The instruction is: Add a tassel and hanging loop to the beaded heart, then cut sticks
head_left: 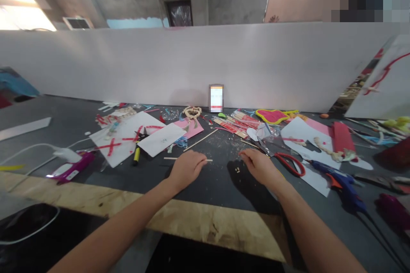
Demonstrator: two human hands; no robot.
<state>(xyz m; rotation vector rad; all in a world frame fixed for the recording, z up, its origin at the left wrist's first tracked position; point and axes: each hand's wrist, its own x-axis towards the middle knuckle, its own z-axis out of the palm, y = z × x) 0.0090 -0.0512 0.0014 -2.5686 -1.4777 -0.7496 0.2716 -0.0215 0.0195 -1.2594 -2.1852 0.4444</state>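
Note:
My left hand [187, 168] is closed around a thin wooden stick [170, 158], whose ends poke out on both sides of the fist. Just beyond it a second wooden stick [201, 140] lies slantwise on the dark tabletop. My right hand [258, 165] hovers over the table with thumb and fingers pinched together; whatever is between them, if anything, is too small to make out. Short cut wooden bits [237, 170] and pale crumbs lie between the hands. Red-handled scissors [290, 164] rest right beside my right hand.
A blue glue gun [333, 172] with its cable lies at the right. White paper [120, 136], a yellow-and-black pen-like tool [136, 155] and a purple power strip [72, 167] are at left. Behind stand a lit phone [216, 98] and a white partition [144, 64].

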